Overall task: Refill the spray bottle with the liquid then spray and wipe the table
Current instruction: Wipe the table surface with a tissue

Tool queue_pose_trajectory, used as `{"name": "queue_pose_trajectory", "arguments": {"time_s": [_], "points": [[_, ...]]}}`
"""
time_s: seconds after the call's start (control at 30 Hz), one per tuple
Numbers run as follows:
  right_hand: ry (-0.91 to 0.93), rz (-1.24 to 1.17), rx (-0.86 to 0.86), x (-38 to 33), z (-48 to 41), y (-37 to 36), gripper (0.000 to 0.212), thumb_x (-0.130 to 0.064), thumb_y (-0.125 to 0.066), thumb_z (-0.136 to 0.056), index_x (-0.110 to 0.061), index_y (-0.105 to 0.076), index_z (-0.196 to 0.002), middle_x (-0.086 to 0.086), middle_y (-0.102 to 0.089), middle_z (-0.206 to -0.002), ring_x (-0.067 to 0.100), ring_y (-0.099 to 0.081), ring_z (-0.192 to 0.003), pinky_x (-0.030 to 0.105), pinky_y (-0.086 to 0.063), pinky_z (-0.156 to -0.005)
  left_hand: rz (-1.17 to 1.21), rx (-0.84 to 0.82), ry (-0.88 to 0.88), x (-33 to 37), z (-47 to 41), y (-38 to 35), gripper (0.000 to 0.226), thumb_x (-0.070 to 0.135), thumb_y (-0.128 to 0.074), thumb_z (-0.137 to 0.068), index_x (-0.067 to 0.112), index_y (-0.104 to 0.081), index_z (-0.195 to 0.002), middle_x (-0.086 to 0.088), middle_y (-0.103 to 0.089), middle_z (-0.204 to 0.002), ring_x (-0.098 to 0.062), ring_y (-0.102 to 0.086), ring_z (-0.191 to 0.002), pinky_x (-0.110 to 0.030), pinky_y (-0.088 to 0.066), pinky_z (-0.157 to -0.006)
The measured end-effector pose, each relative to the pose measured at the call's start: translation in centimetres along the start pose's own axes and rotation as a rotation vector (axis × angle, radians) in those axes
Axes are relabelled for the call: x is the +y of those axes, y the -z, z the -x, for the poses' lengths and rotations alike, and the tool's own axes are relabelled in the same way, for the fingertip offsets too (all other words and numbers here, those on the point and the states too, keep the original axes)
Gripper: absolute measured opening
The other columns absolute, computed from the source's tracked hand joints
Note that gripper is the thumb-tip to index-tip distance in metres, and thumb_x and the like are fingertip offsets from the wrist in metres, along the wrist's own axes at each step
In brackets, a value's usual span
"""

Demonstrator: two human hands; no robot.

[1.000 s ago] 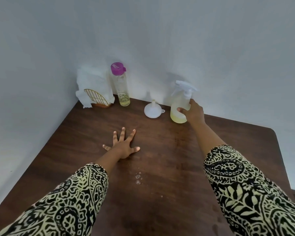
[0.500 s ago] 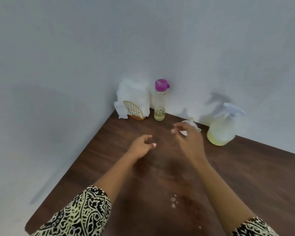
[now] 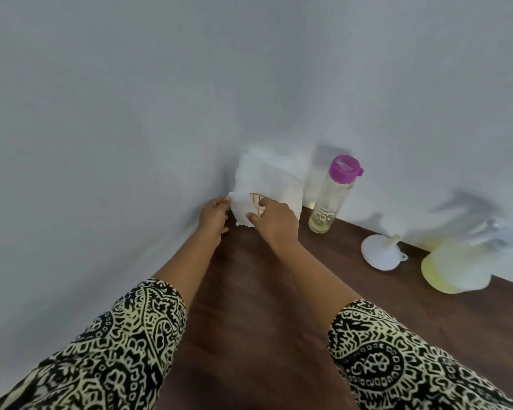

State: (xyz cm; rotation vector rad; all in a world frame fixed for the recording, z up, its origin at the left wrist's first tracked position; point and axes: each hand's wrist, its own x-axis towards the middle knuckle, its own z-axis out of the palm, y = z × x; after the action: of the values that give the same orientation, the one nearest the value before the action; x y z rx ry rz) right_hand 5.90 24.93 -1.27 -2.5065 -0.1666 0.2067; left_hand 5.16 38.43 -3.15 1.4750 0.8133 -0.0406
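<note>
The dark table (image 3: 249, 306) carries the spray bottle (image 3: 453, 267), now set down far right, well apart from both hands. Napkins (image 3: 267, 182) stand upright in the corner holder – the left hand (image 3: 214, 216) touches their left edge, the right hand (image 3: 274, 220) pinches the front sheet, where earlier both hovered mid-table.

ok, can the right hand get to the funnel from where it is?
Probably yes. The right hand is at the napkins; the funnel lies to its right on bare table, with only the purple-capped bottle standing behind that path.
</note>
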Motion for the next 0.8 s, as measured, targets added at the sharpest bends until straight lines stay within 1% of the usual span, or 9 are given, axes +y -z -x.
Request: {"name": "queue_pose_trajectory", "arguments": {"time_s": [0.07, 0.13, 0.23, 0.3, 0.43, 0.5, 0.6, 0.67, 0.8], "points": [[-0.038, -0.001, 0.047, -0.2, -0.4, -1.0, 0.041, -0.044, -0.058, -0.088, -0.014, -0.062, -0.115, 0.006, -0.071, -0.1, 0.025, -0.064, -0.099, 0.032, -0.047, -0.078, 0.007, -0.027, -0.036, 0.2, -0.5, -0.1, 0.017, 0.034, -0.056, -0.096, 0.02, -0.06, -0.105, 0.001, -0.065, -0.106, -0.016, -0.061, -0.094, -0.031, -0.047, -0.079], [-0.088, -0.036, 0.084, -0.3, -0.9, -1.7, 0.042, -0.049, -0.058, -0.087, -0.014, -0.065, -0.109, 0.005, -0.073, -0.092, 0.023, -0.066, -0.095, 0.031, -0.048, -0.076, 0.038, -0.025, -0.082, 0.3, -0.6, -0.4, 0.015, 0.03, -0.061, -0.093, 0.015, -0.063, -0.097, 0.001, -0.067, -0.092, -0.012, -0.062, -0.079, -0.021, -0.044, -0.064], [-0.14, -0.09, 0.117, -0.6, -0.9, -2.0, 0.039, -0.05, -0.059, -0.086, -0.018, -0.066, -0.109, 0.002, -0.073, -0.093, 0.02, -0.066, -0.094, 0.028, -0.045, -0.072, 0.066, -0.034, -0.083, 0.4, -0.5, -0.4, 0.013, 0.023, -0.067, -0.089, 0.014, -0.062, -0.081, -0.001, -0.066, -0.085, -0.012, -0.06, -0.072, -0.013, -0.044, -0.05], [-0.147, -0.114, 0.158, -0.9, -0.6, -1.7, 0.036, -0.05, -0.061, -0.086, -0.021, -0.066, -0.107, -0.001, -0.072, -0.096, 0.019, -0.065, -0.093, 0.027, -0.041, -0.069, 0.093, -0.043, -0.081, 0.6, -0.4, 0.1, 0.016, 0.02, -0.067, -0.088, 0.015, -0.06, -0.074, 0.0, -0.065, -0.08, -0.013, -0.059, -0.071, -0.014, -0.045, -0.051], [-0.124, -0.258, 0.279, -1.7, 0.8, -0.4, 0.03, -0.054, -0.063, -0.081, -0.025, -0.062, -0.089, -0.007, -0.066, -0.071, 0.014, -0.064, -0.074, 0.028, -0.044, -0.062, 0.148, -0.033, -0.169, 1.7, 1.1, 1.1, 0.018, 0.014, -0.06, -0.091, 0.016, -0.06, -0.073, 0.001, -0.062, -0.079, -0.01, -0.057, -0.072, -0.016, -0.046, -0.057], [-0.093, -0.411, 0.305, -2.1, 2.0, 0.6, 0.029, -0.053, -0.067, -0.078, -0.026, -0.061, -0.088, -0.009, -0.061, -0.073, 0.01, -0.061, -0.072, 0.026, -0.044, -0.063, 0.172, -0.07, -0.239, 2.3, 2.5, 1.6, 0.017, 0.012, -0.057, -0.092, 0.016, -0.06, -0.075, 0.001, -0.062, -0.08, -0.01, -0.058, -0.074, -0.013, -0.048, -0.055], [-0.101, -0.78, 0.161, -3.0, 4.3, 2.7, 0.024, -0.045, -0.063, -0.086, -0.023, -0.065, -0.094, -0.009, -0.064, -0.099, 0.006, -0.06, -0.088, 0.018, -0.045, -0.075, 0.231, -0.179, -0.338, 2.8, 5.2, 2.6, 0.026, 0.007, -0.056, -0.092, 0.019, -0.062, -0.07, 0.001, -0.063, -0.079, -0.014, -0.06, -0.08, -0.019, -0.049, -0.065], [-0.174, -1.021, 0.008, -3.4, 6.5, 4.4, 0.026, -0.043, -0.054, -0.093, -0.02, -0.067, -0.088, -0.005, -0.066, -0.101, 0.006, -0.061, -0.093, 0.016, -0.043, -0.079, 0.255, -0.244, -0.387, 2.8, 7.6, 2.9, 0.031, 0.005, -0.055, -0.092, 0.022, -0.064, -0.067, 0.006, -0.065, -0.074, -0.012, -0.06, -0.079, -0.021, -0.049, -0.066], [-0.198, -1.09, -0.082, -2.2, 11.4, 6.9, 0.037, -0.054, -0.054, -0.084, -0.021, -0.069, -0.089, -0.006, -0.071, -0.098, 0.005, -0.065, -0.093, 0.016, -0.044, -0.074, 0.217, -0.325, -0.431, 1.2, 13.3, 3.0, 0.009, 0.007, -0.058, -0.091, 0.013, -0.064, -0.088, 0.009, -0.073, -0.078, -0.007, -0.068, -0.077, -0.019, -0.054, -0.067]]}}
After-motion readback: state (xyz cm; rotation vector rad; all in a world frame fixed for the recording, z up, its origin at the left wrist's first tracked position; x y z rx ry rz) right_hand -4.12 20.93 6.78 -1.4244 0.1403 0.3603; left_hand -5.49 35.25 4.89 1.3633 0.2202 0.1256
